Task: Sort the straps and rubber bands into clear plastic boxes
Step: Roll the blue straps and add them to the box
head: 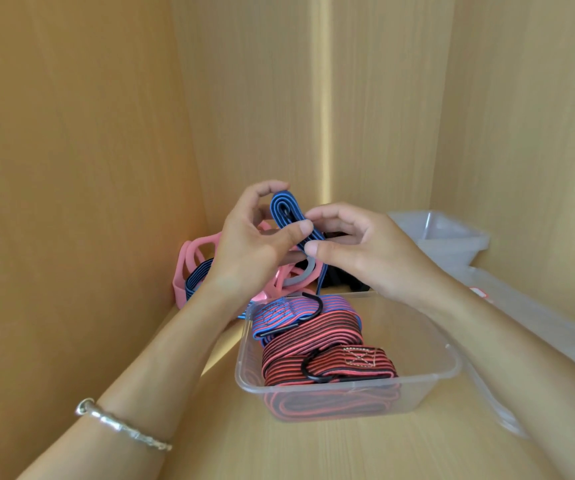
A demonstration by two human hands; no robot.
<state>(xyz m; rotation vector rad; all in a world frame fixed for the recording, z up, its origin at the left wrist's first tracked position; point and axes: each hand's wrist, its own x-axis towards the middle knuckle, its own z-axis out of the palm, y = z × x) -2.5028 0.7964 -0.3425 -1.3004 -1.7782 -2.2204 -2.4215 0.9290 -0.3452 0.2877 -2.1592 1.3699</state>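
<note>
**Folding stage of the sort.** At frame centre, the left hand (pixel 244 244) and right hand (pixel 358 251) both pinch a blue strap (pixel 286 209). It is a flat, ribbed elastic band doubled into a tight loop, and its loose tail hangs toward the clear plastic box (pixel 452 362) at lower centre. That thin-walled, glossy box holds coiled red-and-black straps (pixel 313 344) with black hooks (pixel 310 368). Smooth pink rubber bands (pixel 196 251) lie at left centre; a second clear box (pixel 452 233) stands at right. The next move probably calls for completing the fold, then lowering the bundle into the box without letting it spring open.
</note>
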